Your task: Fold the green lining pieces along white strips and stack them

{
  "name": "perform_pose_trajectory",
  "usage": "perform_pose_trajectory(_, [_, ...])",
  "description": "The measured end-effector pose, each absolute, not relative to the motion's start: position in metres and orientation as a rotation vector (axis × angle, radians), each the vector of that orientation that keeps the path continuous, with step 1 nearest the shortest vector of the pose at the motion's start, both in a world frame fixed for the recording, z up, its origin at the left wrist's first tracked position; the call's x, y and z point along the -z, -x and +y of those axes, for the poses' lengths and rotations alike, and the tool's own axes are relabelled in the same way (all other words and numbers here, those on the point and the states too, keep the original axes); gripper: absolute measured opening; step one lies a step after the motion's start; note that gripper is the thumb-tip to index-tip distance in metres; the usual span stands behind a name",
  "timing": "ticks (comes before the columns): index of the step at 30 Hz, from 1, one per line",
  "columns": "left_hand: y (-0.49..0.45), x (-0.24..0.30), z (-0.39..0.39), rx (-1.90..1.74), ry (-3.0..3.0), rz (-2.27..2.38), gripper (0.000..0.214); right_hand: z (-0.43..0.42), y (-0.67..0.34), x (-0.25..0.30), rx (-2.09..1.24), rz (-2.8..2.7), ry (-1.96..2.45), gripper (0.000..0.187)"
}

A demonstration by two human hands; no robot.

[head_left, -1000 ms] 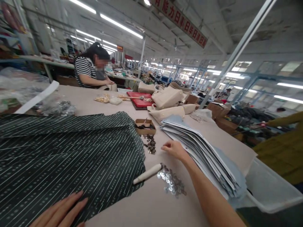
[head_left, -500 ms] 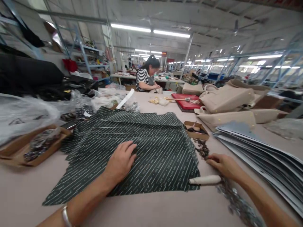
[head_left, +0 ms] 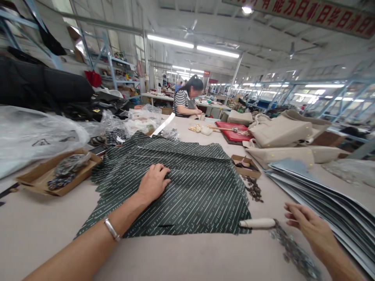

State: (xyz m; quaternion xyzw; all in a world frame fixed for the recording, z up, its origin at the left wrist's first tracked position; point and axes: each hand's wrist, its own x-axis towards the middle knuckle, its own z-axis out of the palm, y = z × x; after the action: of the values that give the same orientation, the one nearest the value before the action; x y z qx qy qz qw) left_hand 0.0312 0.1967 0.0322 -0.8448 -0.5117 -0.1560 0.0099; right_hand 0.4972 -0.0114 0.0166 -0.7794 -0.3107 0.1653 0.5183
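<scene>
My left hand (head_left: pixel 154 182) lies on a stack of dark green striped sheets (head_left: pixel 190 187), its fingers curled against the top sheet. My right hand (head_left: pixel 307 228) hovers just right of a white-handled tool (head_left: pixel 258 223), fingers loosely bent and apart, holding nothing. A scatter of small silver metal parts (head_left: pixel 295 253) lies under and in front of that hand. A pile of dark small parts (head_left: pixel 253 189) sits beyond the tool.
A small cardboard box (head_left: pixel 244 164) stands past the sheets. Grey-blue sheets (head_left: pixel 328 195) are stacked at right, beige bags (head_left: pixel 281 132) and a red tray (head_left: pixel 234 134) behind. A cardboard tray (head_left: pixel 58 175) and plastic bags (head_left: pixel 35 136) sit left. A person in a striped top (head_left: pixel 183 102) works at the far end.
My right hand has drawn back from the dark parts toward me, now right of the tool. My left hand stays on the striped sheets. The view has shifted slightly.
</scene>
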Motion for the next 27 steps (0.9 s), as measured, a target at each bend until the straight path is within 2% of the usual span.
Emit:
perform_pose_trajectory(4, [-0.026, -0.033, 0.199, 0.484, 2.618, -1.613, 0.03, -0.039, -0.455, -0.027, -0.438, -0.67, 1.787, 0.055])
perform_pose_trajectory(8, [-0.025, -0.038, 0.191, 0.468, 2.597, -1.586, 0.024, -0.061, -0.398, -0.024, -0.519, -0.781, 1.851, 0.059])
perform_pose_trajectory(11, [-0.022, -0.043, 0.179, 0.414, 2.618, -1.546, 0.011, -0.071, -0.364, -0.015, -0.563, -0.882, 1.841, 0.049])
perform_pose_trajectory(17, [-0.003, -0.065, 0.158, 0.313, 2.741, -1.567, 0.033, -0.083, -0.333, -0.013, -0.471, -0.887, 1.81, 0.041])
perform_pose_trajectory(22, [0.018, -0.095, 0.146, 0.192, 3.015, -1.644, 0.021, -0.09, -0.316, -0.026, -0.48, -0.866, 1.677, 0.038])
perform_pose_trajectory(27, [0.025, -0.104, 0.125, -0.131, 3.439, -1.671, 0.029, -0.095, -0.287, -0.035, -0.626, -1.083, 1.549, 0.018])
